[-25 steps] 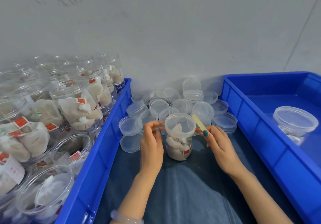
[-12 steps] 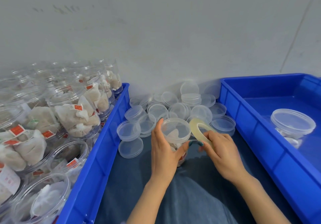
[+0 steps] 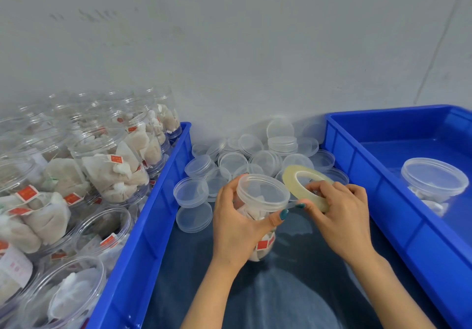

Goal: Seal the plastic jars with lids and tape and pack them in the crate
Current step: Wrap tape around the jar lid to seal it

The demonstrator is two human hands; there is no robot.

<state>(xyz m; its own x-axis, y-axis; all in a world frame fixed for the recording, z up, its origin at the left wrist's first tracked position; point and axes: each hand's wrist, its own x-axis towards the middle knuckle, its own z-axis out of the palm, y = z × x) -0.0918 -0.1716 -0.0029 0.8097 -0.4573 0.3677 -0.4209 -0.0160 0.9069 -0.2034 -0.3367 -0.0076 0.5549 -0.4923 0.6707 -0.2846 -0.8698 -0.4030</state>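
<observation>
Left hand point(image 3: 235, 229) wraps curled fingers and thumb round lidded jar point(image 3: 264, 245), upright, over middle of dark blue cloth point(image 3: 281, 300), between the two crates; clear lid point(image 3: 263, 192) sits on top; tea bags with red tags inside. Right hand point(image 3: 342, 218) pinches tape roll point(image 3: 290, 178), tilted, just beside the lid's right rim; thin clear strip seems to run from roll to rim. Loose lids point(image 3: 258, 157) heaped at cloth's far edge. Left crate point(image 3: 153, 213) packed with open filled jars point(image 3: 109, 170); right crate point(image 3: 398, 213) holds one closed jar point(image 3: 434, 183).
</observation>
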